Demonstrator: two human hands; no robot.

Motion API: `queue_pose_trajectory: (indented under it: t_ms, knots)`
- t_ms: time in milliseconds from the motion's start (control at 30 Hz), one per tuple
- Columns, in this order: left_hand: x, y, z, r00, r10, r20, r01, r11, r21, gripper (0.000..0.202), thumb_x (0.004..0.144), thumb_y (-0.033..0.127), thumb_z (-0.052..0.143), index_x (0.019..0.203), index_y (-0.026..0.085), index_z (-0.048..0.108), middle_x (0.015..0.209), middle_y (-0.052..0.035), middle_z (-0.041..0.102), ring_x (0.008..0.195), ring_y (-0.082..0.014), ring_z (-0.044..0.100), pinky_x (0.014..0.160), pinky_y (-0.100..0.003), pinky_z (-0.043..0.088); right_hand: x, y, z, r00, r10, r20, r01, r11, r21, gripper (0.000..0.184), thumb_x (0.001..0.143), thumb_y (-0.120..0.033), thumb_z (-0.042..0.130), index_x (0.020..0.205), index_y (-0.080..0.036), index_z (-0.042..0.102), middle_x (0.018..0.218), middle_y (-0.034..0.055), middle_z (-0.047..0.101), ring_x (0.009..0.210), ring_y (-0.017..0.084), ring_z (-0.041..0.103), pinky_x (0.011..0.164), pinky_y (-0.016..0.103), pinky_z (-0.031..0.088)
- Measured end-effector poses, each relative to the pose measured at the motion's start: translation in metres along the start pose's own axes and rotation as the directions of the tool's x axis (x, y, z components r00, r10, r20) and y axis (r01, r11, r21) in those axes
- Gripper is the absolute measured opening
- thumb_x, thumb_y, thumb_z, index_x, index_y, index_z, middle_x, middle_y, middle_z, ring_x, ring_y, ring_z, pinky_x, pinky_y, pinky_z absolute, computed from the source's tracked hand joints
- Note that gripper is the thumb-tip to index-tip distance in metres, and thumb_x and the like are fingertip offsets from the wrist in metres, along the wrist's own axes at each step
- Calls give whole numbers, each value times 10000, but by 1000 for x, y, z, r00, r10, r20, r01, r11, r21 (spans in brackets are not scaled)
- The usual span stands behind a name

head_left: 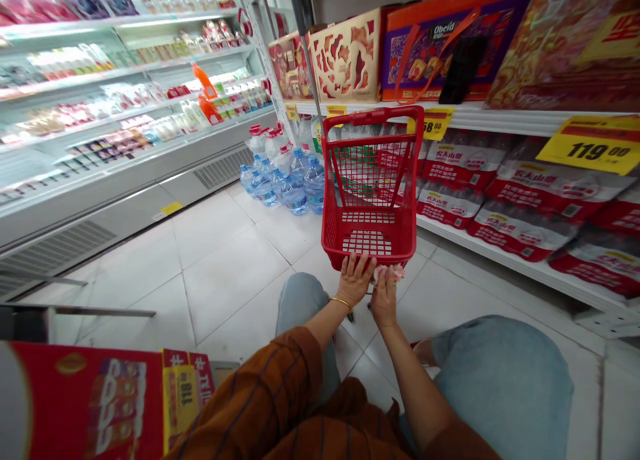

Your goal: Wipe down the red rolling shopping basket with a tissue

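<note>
A red plastic shopping basket (369,213) with a tall back and grid walls stands on the floor in front of me. My left hand (356,279) lies on its near rim with the fingers stretched out flat. A gold bangle (341,303) circles that wrist. Just to the right, my right hand (384,299) presses a crumpled pink-and-white cloth (395,272) against the near side of the basket, below the rim. The basket's inside shows bare grid. Small dark parts, perhaps wheels, show beneath my hands.
Packs of bottled water (283,177) stand on the floor behind the basket. A shelf (505,119) with gift boxes (450,43) and red-wrapped bottle packs (530,200) runs along the right. To the left is a refrigerated case (145,207); a red box (90,407) is near my left side.
</note>
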State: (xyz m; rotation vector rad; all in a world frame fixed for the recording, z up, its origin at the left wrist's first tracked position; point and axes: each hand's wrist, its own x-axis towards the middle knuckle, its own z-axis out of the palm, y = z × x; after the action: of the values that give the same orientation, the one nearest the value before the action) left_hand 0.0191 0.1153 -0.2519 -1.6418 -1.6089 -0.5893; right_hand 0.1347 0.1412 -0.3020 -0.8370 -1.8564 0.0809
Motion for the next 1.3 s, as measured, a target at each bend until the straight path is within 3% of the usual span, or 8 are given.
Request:
queue_pose_trajectory:
  t_ms: [167, 333, 533, 800, 1067, 1300]
  knots:
    - [-7, 2, 6, 998, -13, 55, 12, 1000, 12, 443, 857, 288, 566, 1299, 264, 552, 1414, -92, 496, 1437, -266, 212, 1182, -500, 112, 5, 10, 12, 1000, -29, -1, 29, 999, 13, 577, 971, -154, 326, 1508, -272, 151, 1542, 122, 260, 1426, 279, 242, 1099, 532, 332]
    - [-3, 3, 3, 999, 3, -36, -1, 998, 57, 471, 821, 335, 613, 1288, 303, 559, 1427, -73, 473, 1456, -307, 106, 1169, -516, 161, -12, 17, 28, 1000, 18, 18, -19, 998, 57, 514, 967, -164, 315, 1473, -256, 293, 1500, 121, 334, 1412, 274, 263, 1081, 541, 350]
    - [-7, 3, 4, 1000, -9, 24, 7, 997, 80, 501, 800, 337, 644, 1291, 285, 558, 1462, -83, 420, 1455, -336, 72, 1160, -537, 180, -22, 21, 33, 1000, -5, 23, 5, 1000, 10, 591, 949, -99, 311, 1504, -251, 177, 1539, 131, 257, 1446, 280, 170, 1093, 580, 320]
    - [-9, 5, 9, 999, 14, -35, -15, 1000, -23, 571, 785, 306, 690, 1330, 295, 520, 1530, -70, 316, 1458, -328, 64, 1172, -519, 169, -36, 22, 32, 998, 38, 42, -39, 999, 26, 601, 960, -80, 271, 1510, -250, 97, 1578, 121, 164, 1453, 265, 158, 1098, 533, 330]
    - [-13, 7, 10, 1000, 20, -13, -20, 999, -26, 596, 809, 270, 647, 1376, 296, 465, 1564, -73, 240, 1453, -335, 101, 1163, -525, 201, -16, 3, 25, 991, 129, -24, -127, 990, 60, 547, 987, -216, 306, 1511, -232, 147, 1544, 144, 257, 1402, 290, 307, 1107, 540, 325]
    - [-14, 7, 11, 999, 26, -25, -27, 999, -34, 628, 779, 180, 626, 1378, 280, 466, 1583, -64, 183, 1452, -343, 89, 1163, -503, 215, -16, 19, 33, 993, 114, 10, -115, 990, 78, 534, 984, -199, 304, 1503, -257, 189, 1515, 146, 321, 1401, 274, 310, 1090, 545, 345]
